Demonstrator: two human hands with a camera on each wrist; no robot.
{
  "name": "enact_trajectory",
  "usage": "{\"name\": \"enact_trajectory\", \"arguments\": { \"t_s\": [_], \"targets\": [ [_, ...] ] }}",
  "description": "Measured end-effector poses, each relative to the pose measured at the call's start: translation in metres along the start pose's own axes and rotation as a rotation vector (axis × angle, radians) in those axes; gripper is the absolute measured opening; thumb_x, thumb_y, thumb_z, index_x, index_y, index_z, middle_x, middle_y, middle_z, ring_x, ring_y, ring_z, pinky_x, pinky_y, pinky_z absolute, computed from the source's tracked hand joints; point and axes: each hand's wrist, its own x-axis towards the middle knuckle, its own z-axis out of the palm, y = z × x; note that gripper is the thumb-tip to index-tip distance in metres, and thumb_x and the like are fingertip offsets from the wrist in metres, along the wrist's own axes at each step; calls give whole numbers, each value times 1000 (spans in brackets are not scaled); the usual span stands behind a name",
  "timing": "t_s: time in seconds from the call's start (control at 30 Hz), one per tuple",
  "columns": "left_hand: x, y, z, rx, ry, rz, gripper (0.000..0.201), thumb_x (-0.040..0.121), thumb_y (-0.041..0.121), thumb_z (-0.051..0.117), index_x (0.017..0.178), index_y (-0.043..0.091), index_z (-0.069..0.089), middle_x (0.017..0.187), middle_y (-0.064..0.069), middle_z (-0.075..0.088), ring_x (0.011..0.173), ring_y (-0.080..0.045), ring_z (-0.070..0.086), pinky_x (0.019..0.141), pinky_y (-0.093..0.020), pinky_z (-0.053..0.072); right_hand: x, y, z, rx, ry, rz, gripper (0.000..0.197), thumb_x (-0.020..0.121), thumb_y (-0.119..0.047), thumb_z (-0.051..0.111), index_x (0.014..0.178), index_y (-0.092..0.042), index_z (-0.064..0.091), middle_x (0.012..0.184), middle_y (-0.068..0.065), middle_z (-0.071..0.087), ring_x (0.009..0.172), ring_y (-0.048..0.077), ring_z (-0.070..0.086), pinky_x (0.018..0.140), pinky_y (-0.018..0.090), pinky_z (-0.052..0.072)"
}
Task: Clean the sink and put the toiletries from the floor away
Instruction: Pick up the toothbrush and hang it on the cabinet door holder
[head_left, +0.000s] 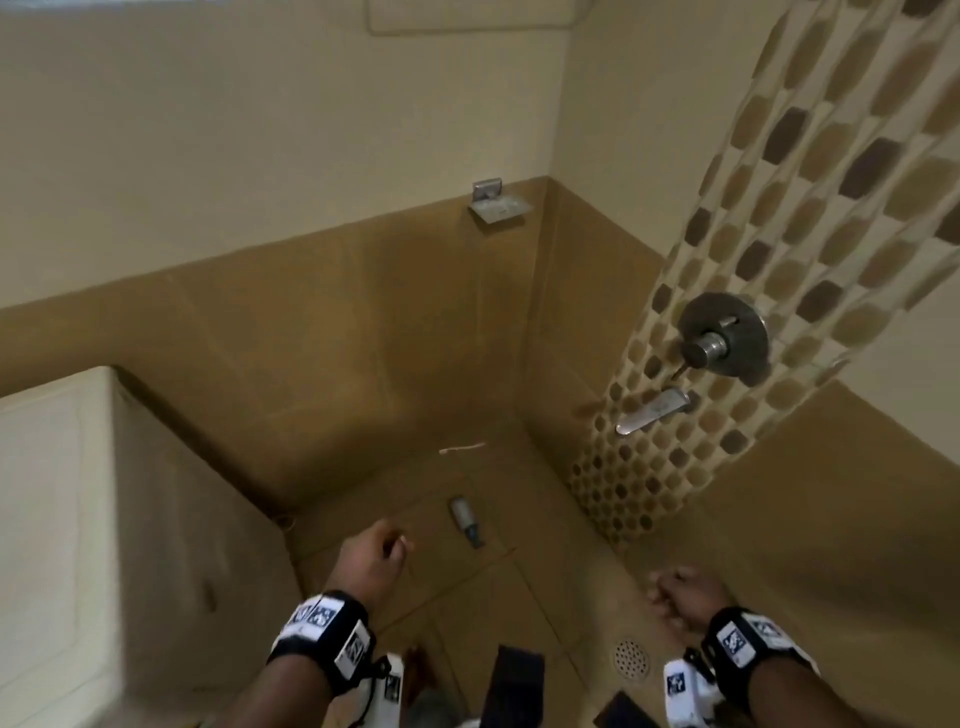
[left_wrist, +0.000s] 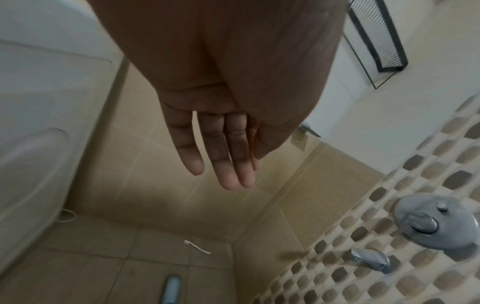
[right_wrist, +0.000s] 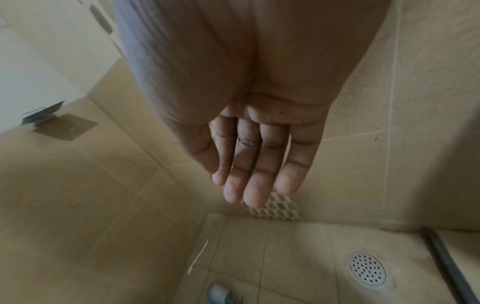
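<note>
My left hand (head_left: 371, 558), fingers (left_wrist: 228, 164) straight and empty, hangs nearer the small bottle (head_left: 464, 518) lying on the floor (head_left: 545, 597) ahead, long axis pointing away; toothbrush (head_left: 462, 448) beyond. My right hand (head_left: 680, 597) is likewise empty.

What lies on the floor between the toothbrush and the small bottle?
Nothing: only bare floor tile separates the toothbrush from the bottle, as the head view shows.

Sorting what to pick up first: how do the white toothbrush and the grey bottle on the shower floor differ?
The thin white toothbrush is slender and pale; the grey bottle with a dark cap is thicker and darker. The toothbrush lies by the far wall, the bottle nearer the open left hand. Both lie flat on the tiles, untouched.
</note>
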Motion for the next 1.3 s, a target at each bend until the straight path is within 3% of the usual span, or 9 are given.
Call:
{"name": "enact_trajectory", "arguments": {
  "t_s": [0.17, 0.3, 0.5, 0.6, 0.77, 0.83, 0.97, 1.13, 1.3],
  "targets": [
    [112, 9, -7, 44, -128, -19, 22, 100, 18, 52, 109, 12, 71, 119, -2, 70, 110, -23, 65, 87, -22, 45, 41, -85, 28, -14, 53, 2, 19, 99, -13, 54, 91, -3, 68, 80, 11, 70, 62, 22, 60, 55, 28, 43],
    [165, 18, -12, 13, -162, -42, 25, 99, 6, 50, 117, 4, 68, 120, -10, 68, 110, -22, 63, 85, -17, 39, 77, -149, 73, 36, -35, -47, 18, 99, -10, 53, 98, 0, 69, 79, 13, 70, 58, 21, 59, 49, 24, 43],
    [219, 0, -1, 11, -149, -198, 27, 100, 17, 48, 121, 19, 64, 111, -9, 71, 96, -27, 67, 79, -25, 48, 160, -212, 137, -96, -263, -61, 18, 97, -8, 52, 90, -6, 69, 86, 16, 72, 67, 25, 66, 59, 31, 50],
    [243, -26, 18, -32, -133, -304, 29, 97, 15, 43, 108, 34, 62, 98, -3, 75, 85, -22, 71, 81, -39, 58, 234, -225, 172, -298, -356, -66, 19, 90, -17, 59, 84, -6, 73, 88, 18, 75, 80, 37, 71, 70, 47, 58],
    [279, -68, 65, -89, -154, -442, 31, 95, 14, 46, 106, 35, 66, 100, 1, 75, 89, -18, 71, 86, -40, 58, 343, -241, 232, -700, -423, -161, 29, 95, -25, 58, 109, -3, 72, 114, 18, 70, 103, 37, 66, 93, 46, 55],
    [297, -88, 93, -138, -151, -475, 32, 94, 11, 47, 104, 34, 67, 94, 4, 75, 86, -15, 71, 87, -37, 58, 381, -240, 259, -816, -460, -178, 33, 98, -24, 56, 115, 1, 69, 120, 20, 67, 109, 37, 64, 96, 45, 53],
    [358, -139, 167, -215, -183, -508, 33, 96, 0, 44, 101, 24, 66, 84, 10, 69, 72, 3, 61, 63, -1, 46, 467, -205, 320, -911, -433, -195, 26, 94, -18, 57, 111, -4, 71, 110, 16, 72, 103, 33, 68, 92, 43, 56],
    [427, -215, 251, -450, -116, -584, 30, 101, 8, 41, 104, 21, 68, 94, 2, 73, 89, -21, 70, 62, -26, 52, 564, -116, 405, -1089, -449, -194, 32, 97, -23, 56, 121, -5, 65, 120, 17, 68, 112, 34, 65, 95, 42, 54],
    [411, -267, 313, -555, -47, -519, 22, 97, 17, 49, 100, 28, 67, 93, 0, 75, 83, -18, 71, 77, -32, 54, 624, -31, 485, -1070, -499, -215, 104, 86, -55, 69, 159, -13, 7, 153, 18, 40, 131, 36, 49, 101, 40, 46]
  ]
}}
